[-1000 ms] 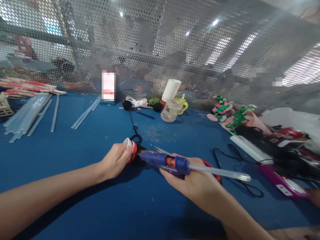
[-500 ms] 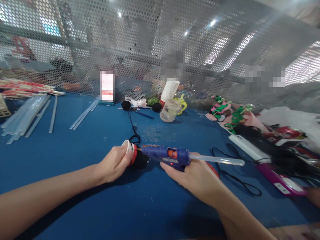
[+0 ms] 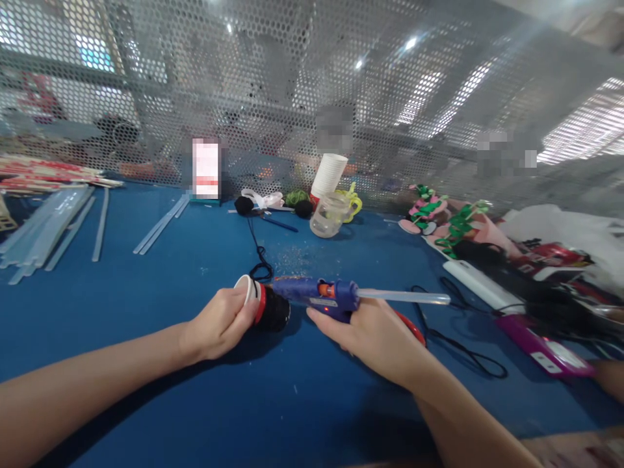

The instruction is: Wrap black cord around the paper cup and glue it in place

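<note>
The left hand (image 3: 221, 324) grips the rim of a paper cup (image 3: 248, 292) above the desk (image 3: 185, 403); the right hand (image 3: 373, 335), just beside it, holds a blue glue gun (image 3: 316, 292), nozzle at the cup's red band.

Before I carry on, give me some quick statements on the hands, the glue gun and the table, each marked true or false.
1. The right hand holds the blue glue gun. True.
2. The left hand is empty. False: it grips a white-rimmed cup with red and black wrapping.
3. A translucent glue stick sticks out of the glue gun's back end. True.
4. The glue gun's small light is green. False: it is red.
5. The stack of white cups stands perfectly upright. False: it leans.
</note>
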`<state>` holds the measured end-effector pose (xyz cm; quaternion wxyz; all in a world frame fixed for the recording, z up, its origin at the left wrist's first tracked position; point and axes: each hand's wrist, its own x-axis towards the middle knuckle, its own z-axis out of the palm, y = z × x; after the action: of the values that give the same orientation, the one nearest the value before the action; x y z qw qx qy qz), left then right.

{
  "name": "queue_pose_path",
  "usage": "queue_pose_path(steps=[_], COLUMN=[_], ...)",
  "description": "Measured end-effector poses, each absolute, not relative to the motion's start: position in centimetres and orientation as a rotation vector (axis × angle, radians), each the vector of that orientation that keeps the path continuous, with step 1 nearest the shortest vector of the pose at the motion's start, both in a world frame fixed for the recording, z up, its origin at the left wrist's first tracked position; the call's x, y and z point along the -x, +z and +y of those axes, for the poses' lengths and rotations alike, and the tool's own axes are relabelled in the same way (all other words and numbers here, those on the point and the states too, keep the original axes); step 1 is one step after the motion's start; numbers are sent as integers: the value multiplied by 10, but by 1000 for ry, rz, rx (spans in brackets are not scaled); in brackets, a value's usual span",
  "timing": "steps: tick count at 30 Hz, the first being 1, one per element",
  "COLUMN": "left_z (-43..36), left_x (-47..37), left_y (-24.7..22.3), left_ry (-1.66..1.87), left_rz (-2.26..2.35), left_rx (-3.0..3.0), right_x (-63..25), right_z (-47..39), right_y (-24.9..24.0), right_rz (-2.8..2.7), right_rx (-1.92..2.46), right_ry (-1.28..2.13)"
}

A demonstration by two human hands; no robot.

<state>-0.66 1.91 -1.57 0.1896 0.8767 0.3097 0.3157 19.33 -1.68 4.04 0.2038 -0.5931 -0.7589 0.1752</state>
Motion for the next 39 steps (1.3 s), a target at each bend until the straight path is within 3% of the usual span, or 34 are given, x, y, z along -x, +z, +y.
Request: queue_pose_path(steps=[15,24,39], left_z=[20,20,21], left_x=[7,7,2], left_y=[-14,-16,-12], left_ry=[902,864,841], left_rz=[789,963,1160], left_rx=[-2509,-2340,-2019], right_x=[-194,-195,-194], right_z=[-15,-20,-29], right_y=[38,36,30], right_rz=[-2123,-2170,-2255], right_rx=[1628,1546,1464], right_ry=[475,311,421])
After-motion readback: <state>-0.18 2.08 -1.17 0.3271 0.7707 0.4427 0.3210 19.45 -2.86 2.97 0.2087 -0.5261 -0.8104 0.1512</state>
